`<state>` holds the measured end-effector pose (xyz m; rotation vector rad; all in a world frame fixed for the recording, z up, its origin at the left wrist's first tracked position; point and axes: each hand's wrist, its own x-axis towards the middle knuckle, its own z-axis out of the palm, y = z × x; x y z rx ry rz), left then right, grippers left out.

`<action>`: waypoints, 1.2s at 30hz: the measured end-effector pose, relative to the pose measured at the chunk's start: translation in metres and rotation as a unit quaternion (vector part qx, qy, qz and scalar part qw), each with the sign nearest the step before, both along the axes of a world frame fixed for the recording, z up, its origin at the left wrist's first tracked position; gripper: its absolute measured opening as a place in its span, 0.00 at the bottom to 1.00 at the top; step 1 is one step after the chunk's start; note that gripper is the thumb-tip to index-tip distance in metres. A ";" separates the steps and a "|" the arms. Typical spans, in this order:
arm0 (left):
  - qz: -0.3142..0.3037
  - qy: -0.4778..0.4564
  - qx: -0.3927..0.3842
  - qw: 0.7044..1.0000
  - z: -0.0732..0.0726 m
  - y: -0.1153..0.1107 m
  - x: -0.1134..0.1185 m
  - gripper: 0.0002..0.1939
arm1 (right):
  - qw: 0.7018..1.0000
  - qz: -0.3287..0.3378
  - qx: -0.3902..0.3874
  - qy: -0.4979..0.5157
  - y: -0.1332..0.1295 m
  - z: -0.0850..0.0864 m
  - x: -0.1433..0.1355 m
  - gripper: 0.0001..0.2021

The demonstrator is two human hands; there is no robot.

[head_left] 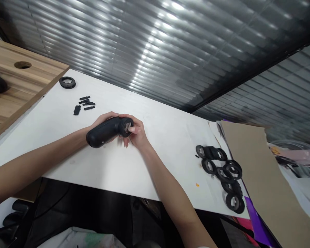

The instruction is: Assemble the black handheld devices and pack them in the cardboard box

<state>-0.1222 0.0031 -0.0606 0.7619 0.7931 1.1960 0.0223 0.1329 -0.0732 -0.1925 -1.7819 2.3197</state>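
A black handheld device (103, 132) with a rounded body and a round head is held above the white table. My left hand (105, 118) is wrapped round its body from behind, and most of the fingers are hidden by it. On the device's head, my right hand (137, 131) has its thumb over the silvery mesh face, with the other fingers behind and below. Beyond my left hand, several small flat black pieces (88, 102) lie on the table, with black rings (67, 82) near the far left corner.
Several black rings (224, 174) lie in a cluster at the right of the white table (170, 137). Brown cardboard (258, 165) borders that side. A wooden surface (20, 82) adjoins at the left, and a corrugated metal wall (134, 44) stands behind.
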 end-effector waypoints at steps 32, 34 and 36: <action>0.075 0.014 -0.061 0.995 0.002 -0.006 0.001 0.30 | 1.000 -0.012 0.006 -0.014 0.000 0.000 0.000 0.31; 0.061 0.011 -0.049 0.997 0.005 -0.006 0.003 0.31 | 1.000 -0.011 0.005 -0.008 0.000 -0.001 -0.001 0.30; 0.050 0.009 -0.038 0.998 0.005 -0.005 0.003 0.32 | 1.000 -0.009 0.005 -0.001 0.000 -0.001 -0.001 0.30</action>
